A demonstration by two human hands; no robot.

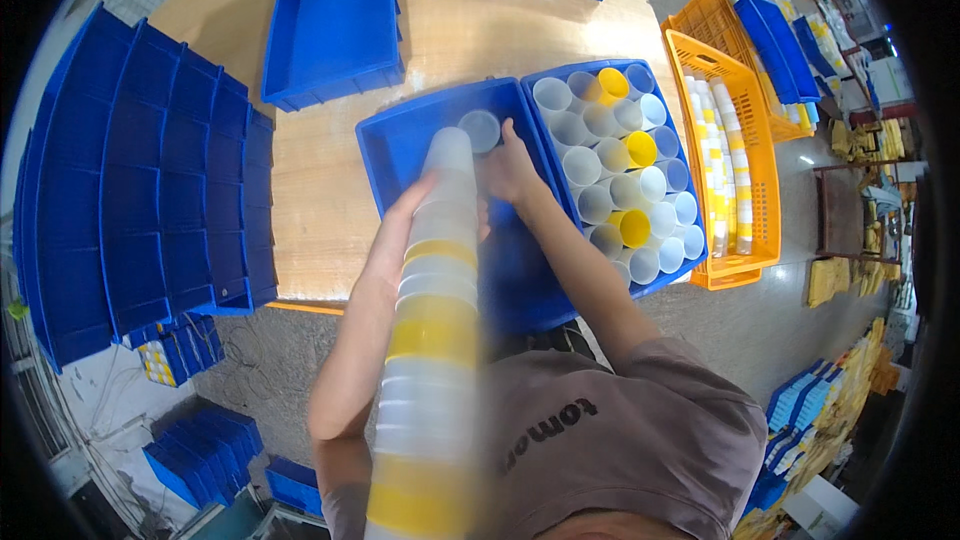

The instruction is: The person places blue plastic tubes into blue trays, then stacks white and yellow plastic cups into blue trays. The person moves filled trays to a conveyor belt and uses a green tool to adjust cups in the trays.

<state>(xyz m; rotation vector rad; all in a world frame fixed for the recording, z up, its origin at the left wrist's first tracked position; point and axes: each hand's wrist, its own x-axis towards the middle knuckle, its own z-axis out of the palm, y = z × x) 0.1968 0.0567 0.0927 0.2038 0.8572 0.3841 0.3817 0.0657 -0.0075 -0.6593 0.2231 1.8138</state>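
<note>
My left hand point(418, 202) is wrapped round a long stack of nested cups point(435, 330), translucent with some yellow ones. The stack runs from the bin up towards me, blurred along its near part. My right hand point(511, 165) is closed beside the stack's far end, its thumb against a single translucent cup point(481, 130). The stack partly hides its other fingers. Both hands are over a blue plastic bin point(385, 140). Right beside it, another blue bin point(541, 90) holds several upright cups point(594, 203), mostly translucent, a few yellow.
A wooden table point(315, 190) carries the bins. Tall stacked blue bins point(150, 170) stand at the left, and a blue bin point(330, 25) lies at the back. An orange crate point(765, 190) at the right contains several cup stacks point(738, 165). More goods line the far right floor.
</note>
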